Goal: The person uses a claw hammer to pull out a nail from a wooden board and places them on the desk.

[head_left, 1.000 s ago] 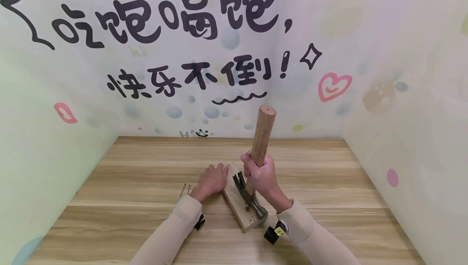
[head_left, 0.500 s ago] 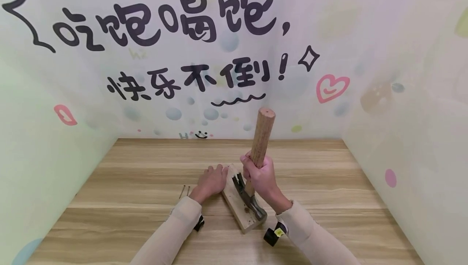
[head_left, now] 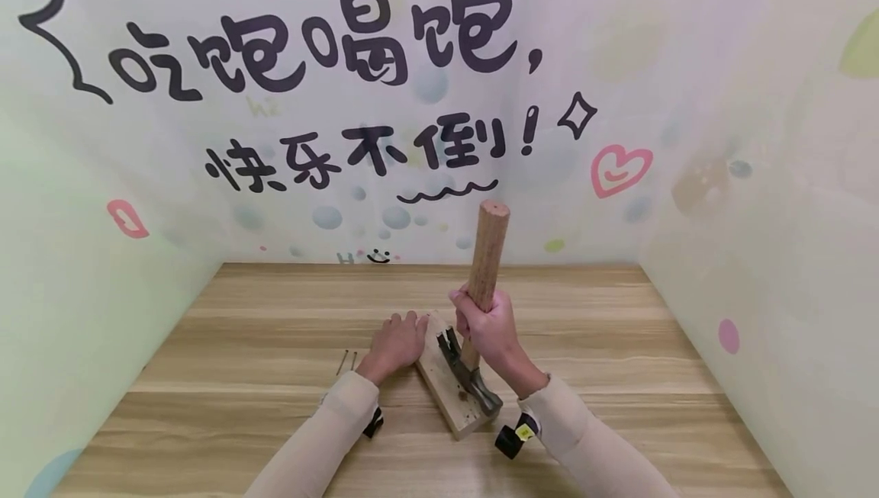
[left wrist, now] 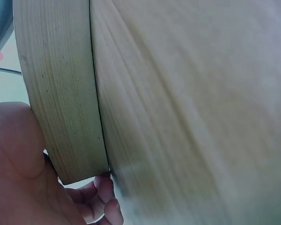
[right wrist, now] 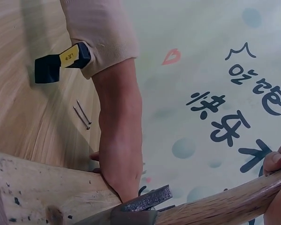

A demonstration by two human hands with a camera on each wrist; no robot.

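Observation:
A claw hammer stands head-down on a wooden board, its wooden handle pointing up and leaning slightly. My right hand grips the lower part of that handle, close above the head. The claw points toward the board's far end, and the striking face lies near the near end. My left hand holds the board's far left end; in the left wrist view its fingers curl around the end of the board. Small dark marks and a knot show on the board in the right wrist view.
Two loose nails lie on the wood-grain table, left of the left forearm. A printed wall closes off the back, with side walls at left and right. A dark wrist device sits by the right cuff.
The hammer handle's top has tilted slightly to the left. Both hands and the board stay nearly in place while the head view shifts a little.

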